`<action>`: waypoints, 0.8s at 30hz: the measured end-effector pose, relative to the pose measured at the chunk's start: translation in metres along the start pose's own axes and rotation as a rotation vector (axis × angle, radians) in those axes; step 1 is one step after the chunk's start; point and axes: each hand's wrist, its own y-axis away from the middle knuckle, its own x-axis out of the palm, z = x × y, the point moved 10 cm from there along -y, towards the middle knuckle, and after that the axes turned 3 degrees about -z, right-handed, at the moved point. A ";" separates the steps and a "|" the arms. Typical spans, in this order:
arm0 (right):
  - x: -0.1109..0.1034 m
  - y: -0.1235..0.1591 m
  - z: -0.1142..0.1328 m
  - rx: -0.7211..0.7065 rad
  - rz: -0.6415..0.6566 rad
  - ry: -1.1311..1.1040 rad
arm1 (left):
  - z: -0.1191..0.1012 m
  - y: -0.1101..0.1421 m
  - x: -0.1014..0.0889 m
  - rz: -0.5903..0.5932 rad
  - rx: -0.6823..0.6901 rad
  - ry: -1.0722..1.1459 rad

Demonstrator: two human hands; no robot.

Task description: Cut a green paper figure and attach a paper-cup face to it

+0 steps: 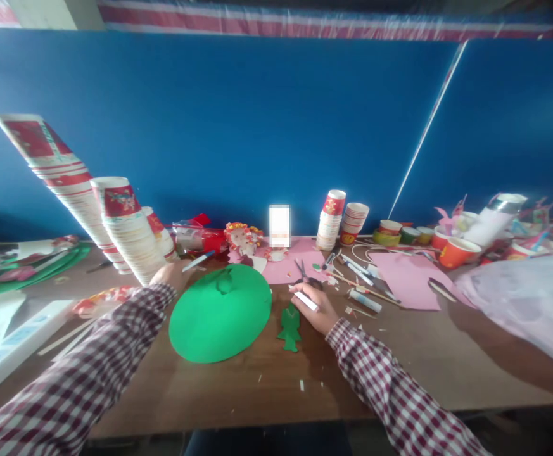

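My left hand (169, 275) reaches beside the paper cup stacks, its fingers closed around a slim white-and-blue marker (199, 260) that points to the right. In my right hand (318, 309) is a thick white marker (306, 301), held over the table. Just left of that hand lies a small green fish-shaped cutout (289, 329). A large green paper oval (219, 326) with a torn or cut hole near its top lies between my hands. Dark-handled scissors (303, 273) rest beyond my right hand, partly on pink paper (276, 271).
Tall paper cup stacks (128, 234) stand at left, shorter cup stacks (329, 221) at the back. Pens, a glue-like tube (365, 300) and scraps lie right of centre. Another pink sheet (406, 278), an orange cup (459, 252) and a white plastic bag (527, 304) occupy the right.
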 end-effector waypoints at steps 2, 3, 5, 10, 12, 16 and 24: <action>0.001 0.000 0.000 -0.001 0.008 0.016 | -0.008 0.003 -0.004 -0.051 0.000 -0.013; 0.001 0.000 0.000 -0.003 0.014 0.024 | -0.014 0.006 -0.004 -0.067 0.007 -0.015; 0.002 -0.001 -0.001 -0.004 0.026 0.041 | -0.034 0.016 0.001 -0.069 0.047 -0.006; 0.004 -0.002 -0.001 -0.023 0.035 0.066 | -0.103 0.059 0.034 0.072 0.212 0.054; 0.004 -0.002 0.000 -0.031 0.032 0.079 | -0.126 0.075 0.050 0.144 0.254 0.071; 0.005 -0.001 0.001 -0.041 0.032 0.128 | -0.153 0.088 0.081 0.233 0.248 0.105; 0.004 -0.002 0.005 -0.072 0.036 0.156 | -0.183 0.070 0.112 0.267 0.144 0.189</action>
